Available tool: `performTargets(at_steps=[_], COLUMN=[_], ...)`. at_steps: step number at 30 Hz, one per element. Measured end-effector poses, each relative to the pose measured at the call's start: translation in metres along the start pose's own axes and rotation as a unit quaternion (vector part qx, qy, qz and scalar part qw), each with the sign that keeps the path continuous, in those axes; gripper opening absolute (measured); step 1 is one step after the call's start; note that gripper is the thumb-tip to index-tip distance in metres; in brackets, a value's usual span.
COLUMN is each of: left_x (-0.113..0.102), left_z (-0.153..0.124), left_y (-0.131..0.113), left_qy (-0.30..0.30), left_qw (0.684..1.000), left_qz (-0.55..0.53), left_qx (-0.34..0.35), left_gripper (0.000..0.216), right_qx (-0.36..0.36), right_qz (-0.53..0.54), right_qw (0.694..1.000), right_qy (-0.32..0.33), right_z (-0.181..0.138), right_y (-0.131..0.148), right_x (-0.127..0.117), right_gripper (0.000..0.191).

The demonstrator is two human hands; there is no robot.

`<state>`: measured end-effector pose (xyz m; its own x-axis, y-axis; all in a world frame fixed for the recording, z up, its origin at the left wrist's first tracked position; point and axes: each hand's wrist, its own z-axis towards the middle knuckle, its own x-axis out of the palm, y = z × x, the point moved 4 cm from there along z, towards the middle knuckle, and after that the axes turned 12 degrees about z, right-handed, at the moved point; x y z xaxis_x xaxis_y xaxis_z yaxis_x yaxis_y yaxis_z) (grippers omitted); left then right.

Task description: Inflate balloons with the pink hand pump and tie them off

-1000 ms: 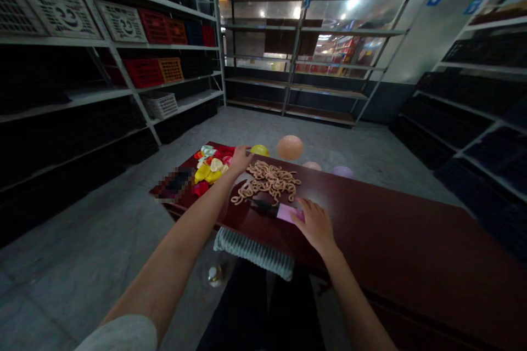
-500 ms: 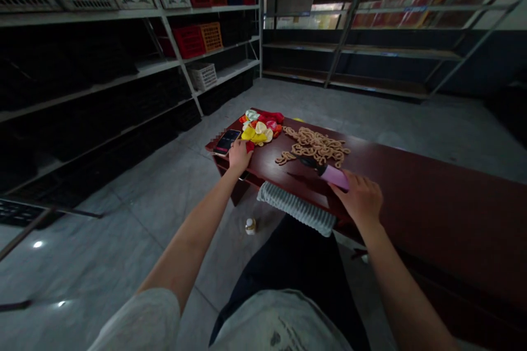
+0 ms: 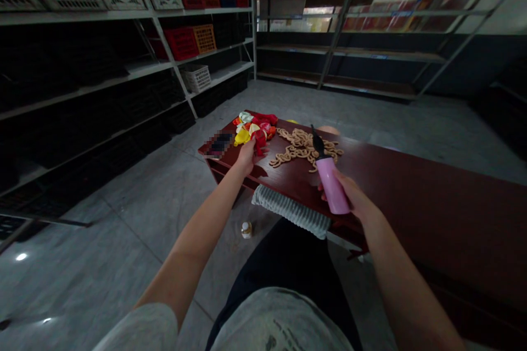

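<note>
My left hand (image 3: pixel 247 157) is closed on a limp red balloon (image 3: pixel 259 141), raised just above the table's near edge. Behind it lies a pile of uninflated balloons (image 3: pixel 242 136) in yellow, cream, orange, red and pale green. In my right hand (image 3: pixel 351 193) is a pink balloon hand pump (image 3: pixel 330 184) with a black tapered nozzle, tilted so that the nozzle points up and away from me. The balloon and the nozzle are apart. Between my hands and farther back, a tangled beige cord (image 3: pixel 294 152) is spread on the tabletop.
The dark red table (image 3: pixel 411 192) runs off to the right. A blurred phone (image 3: pixel 221 143) lies at its left end. Grey ribbed fabric (image 3: pixel 290 210) hangs at the front edge. On the floor stands a small bottle (image 3: pixel 246 230). Shelves with crates (image 3: pixel 190 43) line the left side.
My left hand has lifted the red balloon off the tabletop beside the pile. My right hand has turned the pump from lying low to a more upright tilt, nozzle up.
</note>
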<state>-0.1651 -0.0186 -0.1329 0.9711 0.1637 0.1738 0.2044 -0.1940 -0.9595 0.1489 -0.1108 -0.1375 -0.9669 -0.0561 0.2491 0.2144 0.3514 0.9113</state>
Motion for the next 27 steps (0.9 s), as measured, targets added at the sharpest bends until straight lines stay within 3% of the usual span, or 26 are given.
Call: performTargets(at_steps=[4, 6, 9, 13, 18, 23, 27], left_x=[0.045, 0.063, 0.085, 0.103, 0.128, 0.166, 0.188], left_z=[-0.013, -0.018, -0.02, -0.01, -0.005, -0.021, -0.017], left_y=[0.009, 0.013, 0.014, 0.014, 0.025, 0.04, 0.025], left_qy=[0.084, 0.127, 0.179, 0.148, 0.08, 0.146, 0.16], left_qw=[0.984, 0.971, 0.957, 0.95, 0.937, 0.933, 0.933], left_qz=[-0.143, -0.189, -0.216, -0.26, -0.314, -0.235, -0.239], left_qx=[-0.059, -0.068, -0.076, -0.089, -0.13, -0.23, -0.217], left_gripper=[0.034, 0.024, 0.035, 0.033, 0.024, 0.02, 0.03], right_qx=[-0.019, -0.038, -0.051, -0.066, -0.058, -0.053, -0.054], right_qz=[0.067, 0.055, -0.005, -0.039, 0.09, 0.167, 0.191], right_qw=[0.997, 0.998, 0.999, 0.997, 0.994, 0.983, 0.978], right_qy=[0.023, 0.016, 0.005, 0.015, 0.023, 0.05, 0.069], right_z=[-0.003, -0.002, 0.001, 0.003, 0.0, -0.003, -0.004], right_y=[-0.004, -0.004, -0.004, -0.005, -0.005, -0.003, -0.005], right_x=[-0.012, -0.019, -0.024, -0.022, -0.02, -0.016, -0.016], right_gripper=[0.056, 0.063, 0.071, 0.073, 0.061, 0.056, 0.055])
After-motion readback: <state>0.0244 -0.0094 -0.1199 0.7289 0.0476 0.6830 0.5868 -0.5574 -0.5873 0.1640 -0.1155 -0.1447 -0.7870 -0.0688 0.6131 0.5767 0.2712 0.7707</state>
